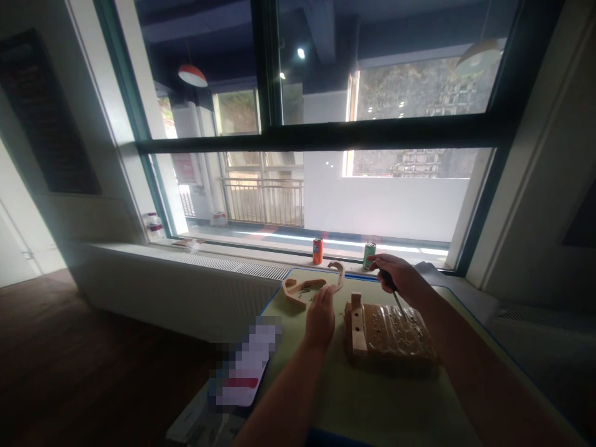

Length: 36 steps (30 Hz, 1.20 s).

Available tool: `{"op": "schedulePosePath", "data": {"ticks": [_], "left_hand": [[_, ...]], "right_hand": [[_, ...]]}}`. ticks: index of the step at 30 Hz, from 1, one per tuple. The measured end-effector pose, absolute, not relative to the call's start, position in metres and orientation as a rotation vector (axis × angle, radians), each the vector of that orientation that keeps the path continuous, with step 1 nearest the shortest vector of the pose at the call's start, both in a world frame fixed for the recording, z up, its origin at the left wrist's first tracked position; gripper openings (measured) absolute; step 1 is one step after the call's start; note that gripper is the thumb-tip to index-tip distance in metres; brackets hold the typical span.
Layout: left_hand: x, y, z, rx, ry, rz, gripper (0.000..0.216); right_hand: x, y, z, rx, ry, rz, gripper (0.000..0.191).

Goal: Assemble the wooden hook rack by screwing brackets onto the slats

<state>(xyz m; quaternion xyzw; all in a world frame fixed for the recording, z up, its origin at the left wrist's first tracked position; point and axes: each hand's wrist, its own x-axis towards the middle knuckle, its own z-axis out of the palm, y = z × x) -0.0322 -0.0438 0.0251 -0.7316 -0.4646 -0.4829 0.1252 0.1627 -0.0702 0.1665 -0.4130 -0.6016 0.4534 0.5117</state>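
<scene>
My left hand [321, 315] is closed on a curved wooden hook [343, 277] above the green tabletop. In my right hand [398, 273] is a screwdriver [397, 300], its dark handle gripped and its thin shaft slanting down to a brown block wrapped in shiny tape [395, 332]. Whether the tip touches the block I cannot tell. Small dark marks or bits dot the block's top. A pale wooden strip with holes [358, 329] lies along its left side. Beyond my left hand lies an angled wooden piece [294, 297], with small slender bits beside it that look like screws.
An orange-red can [317, 251] and a green can [369, 255] stand on the windowsill behind the green table [363, 403]. A flat, partly blurred-out object [251, 366] lies at the table's left edge. A radiator cover [195, 295] runs under the window; a bottle [154, 225] stands at the far left.
</scene>
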Motion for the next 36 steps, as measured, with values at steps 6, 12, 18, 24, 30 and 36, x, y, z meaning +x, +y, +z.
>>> {"op": "schedulePosePath", "data": {"ticks": [6,12,18,24,30,36], "left_hand": [[-0.037,-0.065,0.056,-2.203,-0.918,-1.754,0.028],[-0.027,-0.084,0.075,-2.523,-0.697,-1.663,0.031],[-0.019,-0.097,0.081,-2.867,-0.575,-1.452,0.031],[-0.023,-0.097,0.079,-3.015,-0.669,-1.690,0.042],[-0.012,-0.082,0.059,-2.886,-1.040,-1.645,0.031],[-0.005,-0.072,0.047,-2.754,-1.220,-1.741,0.031]], "right_hand": [[0.182,-0.083,0.146,-1.458,-1.683,1.060,0.039],[0.201,-0.081,0.126,-1.420,-1.559,1.047,0.051],[0.206,-0.059,0.123,-1.518,-1.647,1.038,0.038],[0.193,-0.048,0.114,-1.529,-1.781,1.118,0.021],[0.192,-0.047,0.095,-1.507,-1.780,1.064,0.026],[0.192,-0.052,0.089,-1.543,-1.763,1.002,0.020]]}}
